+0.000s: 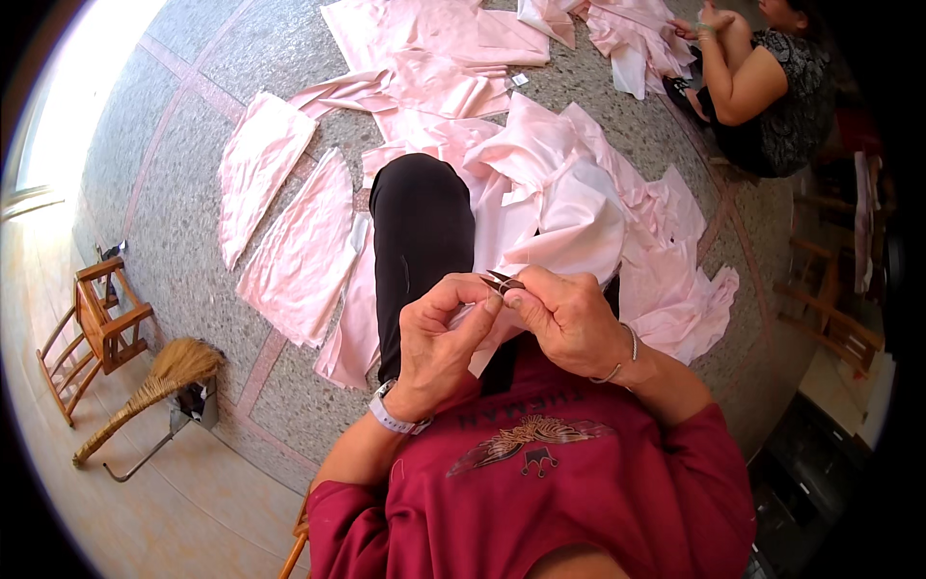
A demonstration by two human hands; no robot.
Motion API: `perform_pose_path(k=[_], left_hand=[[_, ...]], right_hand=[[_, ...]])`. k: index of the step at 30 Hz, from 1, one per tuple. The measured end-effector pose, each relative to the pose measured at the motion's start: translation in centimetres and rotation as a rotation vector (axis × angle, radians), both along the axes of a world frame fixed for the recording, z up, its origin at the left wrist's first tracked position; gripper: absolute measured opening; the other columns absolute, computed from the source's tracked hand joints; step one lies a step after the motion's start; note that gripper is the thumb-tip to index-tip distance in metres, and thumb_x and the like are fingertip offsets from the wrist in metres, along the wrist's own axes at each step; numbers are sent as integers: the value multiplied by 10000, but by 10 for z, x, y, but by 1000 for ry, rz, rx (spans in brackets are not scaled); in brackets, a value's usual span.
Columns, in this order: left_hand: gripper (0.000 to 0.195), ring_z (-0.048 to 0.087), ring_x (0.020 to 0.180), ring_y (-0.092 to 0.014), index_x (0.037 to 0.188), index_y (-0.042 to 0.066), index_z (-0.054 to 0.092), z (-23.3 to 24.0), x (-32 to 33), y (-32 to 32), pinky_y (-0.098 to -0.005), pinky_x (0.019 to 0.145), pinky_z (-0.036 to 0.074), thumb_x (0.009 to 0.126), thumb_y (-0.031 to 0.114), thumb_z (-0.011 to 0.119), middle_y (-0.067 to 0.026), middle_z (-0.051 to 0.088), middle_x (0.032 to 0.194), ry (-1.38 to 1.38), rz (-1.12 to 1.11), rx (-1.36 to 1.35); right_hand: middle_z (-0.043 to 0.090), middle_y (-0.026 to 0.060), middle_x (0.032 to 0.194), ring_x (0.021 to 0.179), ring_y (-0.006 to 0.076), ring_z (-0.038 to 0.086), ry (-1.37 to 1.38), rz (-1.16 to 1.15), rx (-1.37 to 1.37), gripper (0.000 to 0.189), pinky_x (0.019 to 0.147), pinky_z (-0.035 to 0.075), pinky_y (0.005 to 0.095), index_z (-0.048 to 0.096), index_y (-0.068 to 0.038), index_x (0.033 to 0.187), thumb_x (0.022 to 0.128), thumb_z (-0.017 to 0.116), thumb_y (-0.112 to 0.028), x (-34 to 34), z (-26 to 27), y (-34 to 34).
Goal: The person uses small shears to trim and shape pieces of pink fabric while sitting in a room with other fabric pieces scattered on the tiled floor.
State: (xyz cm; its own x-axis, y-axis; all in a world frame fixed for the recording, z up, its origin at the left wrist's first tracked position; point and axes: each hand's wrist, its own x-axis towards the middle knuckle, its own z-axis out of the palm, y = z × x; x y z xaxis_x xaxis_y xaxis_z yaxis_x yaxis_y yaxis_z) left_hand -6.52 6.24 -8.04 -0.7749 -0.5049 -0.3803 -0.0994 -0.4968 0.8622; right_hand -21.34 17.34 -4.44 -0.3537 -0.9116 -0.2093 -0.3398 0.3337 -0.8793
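Note:
My right hand (pixel 579 322) holds small dark-bladed thread snips (pixel 496 279), their points towards my left hand (pixel 441 329). The left thumb and forefinger are pinched together right at the blades, on what looks like a fine pale thread (pixel 504 284). Pale pink cloth (pixel 571 213) lies bunched over my lap, and some of it hangs below the hands. Part of the snips is hidden inside the right fist. My black-trousered knee (pixel 422 210) rises just beyond the left hand.
Cut pink cloth panels (pixel 300 253) and a larger heap (pixel 434 43) cover the terrazzo floor. A co-worker (pixel 759 94) crouches at upper right, a hand at more pink cloth (pixel 633 36). To the left are a small wooden chair (pixel 108 318), a straw broom (pixel 166 376) and a dustpan (pixel 199 405).

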Motion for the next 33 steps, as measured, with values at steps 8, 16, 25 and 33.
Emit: perform_pose_path(k=[8,16,25,33], left_hand=[[108,547,823,-16,1001,-16,655,-4,6,-7,-158,666,434,936,71,658,-2,642,998,-83,-12,225],[90,532,801,-21,1001,7,612,0,1,-8,-175,675,436,930,50,646,19,609,982,-48,-32,9],[126,519,765,-16,952,31,577,1,2,-12,-176,673,429,899,71,683,23,597,873,-165,-92,119],[101,527,725,-10,939,20,650,4,1,-13,-170,640,431,933,117,675,34,624,820,-177,-50,254]], right_hand=[[602,30,811,638,99,448,-50,-219,-152,308,558,406,282,659,-16,1077,844,763,-189,-24,13,-8],[575,130,744,652,218,558,-158,-13,-35,120,609,445,342,619,19,903,862,661,-85,-21,-4,-17],[580,172,713,644,312,591,-44,4,-51,95,594,450,380,582,7,906,896,613,-82,-20,-8,-16],[591,175,699,633,376,604,73,-18,-154,93,569,456,417,565,-10,953,886,610,-56,-15,-16,-15]])
